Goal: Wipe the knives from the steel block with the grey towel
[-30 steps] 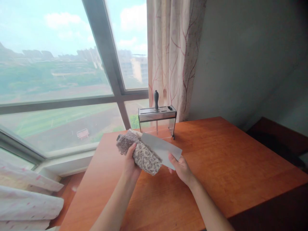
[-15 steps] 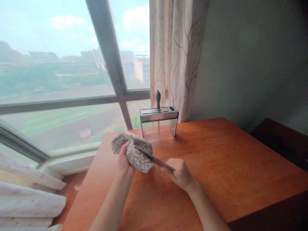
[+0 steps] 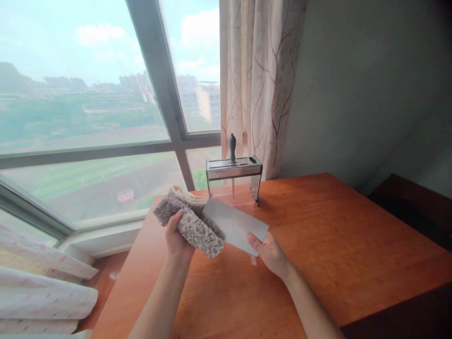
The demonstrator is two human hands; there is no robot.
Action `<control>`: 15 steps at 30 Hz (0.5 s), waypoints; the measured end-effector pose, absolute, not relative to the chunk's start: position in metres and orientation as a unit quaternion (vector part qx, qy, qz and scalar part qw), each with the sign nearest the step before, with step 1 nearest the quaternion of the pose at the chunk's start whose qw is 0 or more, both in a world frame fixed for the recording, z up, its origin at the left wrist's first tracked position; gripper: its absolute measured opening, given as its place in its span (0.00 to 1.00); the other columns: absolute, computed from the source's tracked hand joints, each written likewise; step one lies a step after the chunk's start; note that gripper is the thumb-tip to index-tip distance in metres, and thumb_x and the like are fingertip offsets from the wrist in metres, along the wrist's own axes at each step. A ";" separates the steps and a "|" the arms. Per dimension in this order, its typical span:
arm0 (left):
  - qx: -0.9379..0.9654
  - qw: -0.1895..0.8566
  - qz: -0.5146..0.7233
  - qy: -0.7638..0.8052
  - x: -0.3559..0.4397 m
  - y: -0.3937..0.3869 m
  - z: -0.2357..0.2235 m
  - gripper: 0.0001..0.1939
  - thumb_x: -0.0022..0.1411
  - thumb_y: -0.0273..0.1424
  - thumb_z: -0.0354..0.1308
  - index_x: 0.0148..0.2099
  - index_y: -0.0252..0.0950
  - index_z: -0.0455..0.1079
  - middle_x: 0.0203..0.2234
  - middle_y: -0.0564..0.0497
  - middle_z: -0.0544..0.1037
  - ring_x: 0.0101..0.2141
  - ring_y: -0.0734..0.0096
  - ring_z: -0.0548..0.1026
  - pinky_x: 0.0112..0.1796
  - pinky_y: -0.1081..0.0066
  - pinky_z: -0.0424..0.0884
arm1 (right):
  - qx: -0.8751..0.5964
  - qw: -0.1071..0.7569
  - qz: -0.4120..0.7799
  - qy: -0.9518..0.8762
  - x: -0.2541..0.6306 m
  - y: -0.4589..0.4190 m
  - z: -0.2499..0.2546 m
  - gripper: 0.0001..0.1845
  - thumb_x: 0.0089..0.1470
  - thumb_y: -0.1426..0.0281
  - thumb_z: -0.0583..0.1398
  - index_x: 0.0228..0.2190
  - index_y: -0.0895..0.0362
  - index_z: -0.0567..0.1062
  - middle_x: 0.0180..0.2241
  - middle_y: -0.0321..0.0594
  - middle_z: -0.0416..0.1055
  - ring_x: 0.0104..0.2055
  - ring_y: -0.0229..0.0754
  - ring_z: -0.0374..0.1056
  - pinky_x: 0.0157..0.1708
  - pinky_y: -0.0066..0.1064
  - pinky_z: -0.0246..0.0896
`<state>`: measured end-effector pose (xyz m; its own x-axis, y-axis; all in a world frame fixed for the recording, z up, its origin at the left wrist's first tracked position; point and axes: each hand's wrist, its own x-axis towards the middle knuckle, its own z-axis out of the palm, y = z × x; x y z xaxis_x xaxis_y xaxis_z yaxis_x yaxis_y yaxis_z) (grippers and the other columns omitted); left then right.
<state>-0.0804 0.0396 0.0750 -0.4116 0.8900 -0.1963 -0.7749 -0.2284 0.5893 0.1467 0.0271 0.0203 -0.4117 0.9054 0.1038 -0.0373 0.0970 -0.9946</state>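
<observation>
My left hand [image 3: 178,235] grips a fluffy grey-and-white cloth [image 3: 201,235], bunched and folded, with the thumb on top. In my right hand [image 3: 266,252] is a cleaver [image 3: 235,221] with a broad, flat silvery blade, its face turned up towards me. The fingers close around the blade's near right end; its handle is hidden. The blade's far left end reaches into the fold of the cloth. Both hands are above the wooden table [image 3: 318,240].
A knife block [image 3: 235,167] with clear sides stands at the table's back edge, a dark-handled rod [image 3: 232,148] upright in it. Behind are a window [image 3: 84,103] and a patterned curtain [image 3: 261,75]. More curtain cloth [image 3: 45,292] hangs at lower left.
The cleaver has turned from edge-on to showing its broad face. My left hand and the cloth have shifted slightly left, and the cloth's fold has opened towards the blade.
</observation>
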 end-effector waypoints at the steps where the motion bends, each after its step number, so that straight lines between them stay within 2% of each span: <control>1: 0.089 0.538 0.777 0.313 -0.081 0.040 0.075 0.10 0.50 0.31 0.58 0.36 0.34 0.72 0.26 0.52 0.78 0.27 0.68 0.77 0.38 0.68 0.74 | -0.353 0.410 0.536 -0.648 0.147 0.027 0.019 0.26 0.57 0.52 0.53 0.18 0.57 0.70 0.14 0.34 0.63 0.18 0.36 0.61 0.22 0.28 0.56; 6: 0.074 0.530 0.784 0.313 -0.082 0.046 0.071 0.10 0.51 0.27 0.58 0.39 0.33 0.72 0.27 0.52 0.79 0.27 0.70 0.77 0.39 0.69 0.74 | -0.335 0.391 0.268 -0.814 0.151 0.030 0.018 0.18 0.58 0.58 0.55 0.25 0.56 0.76 0.22 0.39 0.68 0.26 0.41 0.64 0.28 0.30 0.54; 8: 0.069 0.533 0.782 0.316 -0.081 0.048 0.070 0.10 0.51 0.27 0.58 0.39 0.33 0.72 0.27 0.51 0.79 0.27 0.69 0.77 0.39 0.68 0.74 | -0.327 0.382 0.209 -0.839 0.152 0.032 0.019 0.17 0.59 0.61 0.54 0.26 0.55 0.76 0.22 0.40 0.68 0.26 0.41 0.63 0.29 0.31 0.52; 11: 0.058 0.536 0.779 0.320 -0.079 0.048 0.070 0.09 0.51 0.28 0.58 0.37 0.33 0.72 0.26 0.51 0.79 0.26 0.70 0.77 0.39 0.68 0.74 | -0.353 0.393 0.246 -0.813 0.152 0.032 0.017 0.19 0.59 0.60 0.54 0.23 0.56 0.74 0.21 0.39 0.67 0.24 0.40 0.63 0.27 0.30 0.52; 15: 0.056 0.551 0.769 0.320 -0.076 0.044 0.070 0.07 0.51 0.29 0.59 0.35 0.33 0.72 0.25 0.52 0.78 0.25 0.70 0.76 0.38 0.68 0.74 | -0.400 0.423 0.416 -0.698 0.149 0.030 0.013 0.25 0.56 0.56 0.55 0.14 0.56 0.67 0.13 0.34 0.61 0.17 0.36 0.59 0.20 0.28 0.50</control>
